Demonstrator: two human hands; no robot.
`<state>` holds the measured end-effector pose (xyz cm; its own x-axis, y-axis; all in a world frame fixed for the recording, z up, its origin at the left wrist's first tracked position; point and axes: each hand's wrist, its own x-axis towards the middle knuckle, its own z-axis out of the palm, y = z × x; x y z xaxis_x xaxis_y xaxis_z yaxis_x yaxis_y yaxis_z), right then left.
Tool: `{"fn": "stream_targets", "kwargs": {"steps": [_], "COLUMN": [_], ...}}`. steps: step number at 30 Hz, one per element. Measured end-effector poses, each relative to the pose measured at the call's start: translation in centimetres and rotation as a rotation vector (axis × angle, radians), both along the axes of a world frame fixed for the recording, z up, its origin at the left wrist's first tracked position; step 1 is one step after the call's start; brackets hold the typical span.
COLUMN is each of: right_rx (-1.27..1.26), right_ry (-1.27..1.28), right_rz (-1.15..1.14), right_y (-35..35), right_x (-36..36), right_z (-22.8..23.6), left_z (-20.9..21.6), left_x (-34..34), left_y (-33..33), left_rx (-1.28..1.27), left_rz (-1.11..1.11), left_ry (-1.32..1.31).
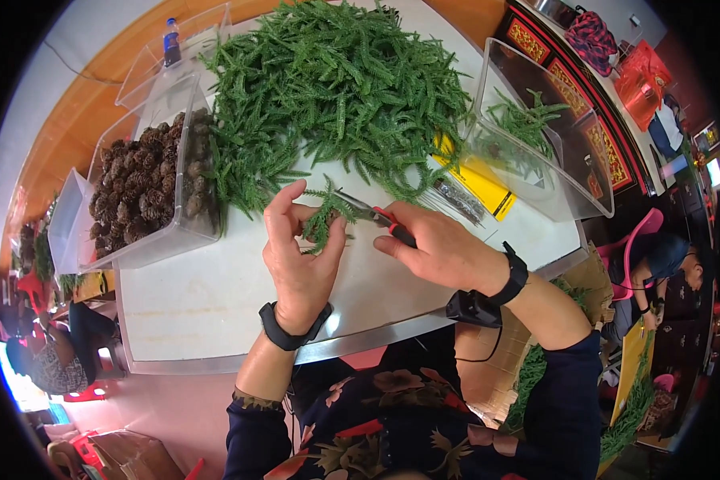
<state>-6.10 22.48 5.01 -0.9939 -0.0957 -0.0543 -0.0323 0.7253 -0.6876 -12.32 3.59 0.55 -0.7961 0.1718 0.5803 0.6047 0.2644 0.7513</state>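
Note:
Between the thumb and fingers of my left hand point(292, 264) is a small green artificial pine sprig point(318, 227). My right hand point(448, 248) is closed around the red and black handles of pliers point(382, 218). The narrow metal jaws point left and reach the top of the sprig; whether they grip it I cannot tell. Both hands are above the white table point(208, 304), near its front edge. Just beyond them rises a large heap of green pine sprigs point(336, 88).
To the left, a clear plastic bin point(136, 258) holds pine cones point(140, 188). A clear bin point(596, 210) with some sprigs stands at the right, beside a yellow packet point(480, 188) and thin wire pieces point(456, 202). A blue-capped bottle point(171, 44) is far left. Other people sit on both sides.

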Motion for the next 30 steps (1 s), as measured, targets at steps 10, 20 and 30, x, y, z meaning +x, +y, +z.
{"fn": "stream_targets", "kwargs": {"steps": [10,20,30], "right_rx": [-0.079,0.034,0.077], "right_ry": [0.137,0.237,0.218], "right_rz": [0.027,0.105,0.076], "right_y": [2.3,1.8,2.0], "right_x": [-0.8,-0.8,-0.9], "right_z": [-1.1,-0.6,-0.5], "left_z": [1.2,0.9,1.2], "left_x": [-0.9,-1.5,-1.4], "left_y": [-0.7,-1.3,-1.3], "left_rx": [0.577,0.606,0.623], "left_rz": [-0.347,-0.484,-0.463], "left_ry": [-0.778,-0.911,-0.929]}}
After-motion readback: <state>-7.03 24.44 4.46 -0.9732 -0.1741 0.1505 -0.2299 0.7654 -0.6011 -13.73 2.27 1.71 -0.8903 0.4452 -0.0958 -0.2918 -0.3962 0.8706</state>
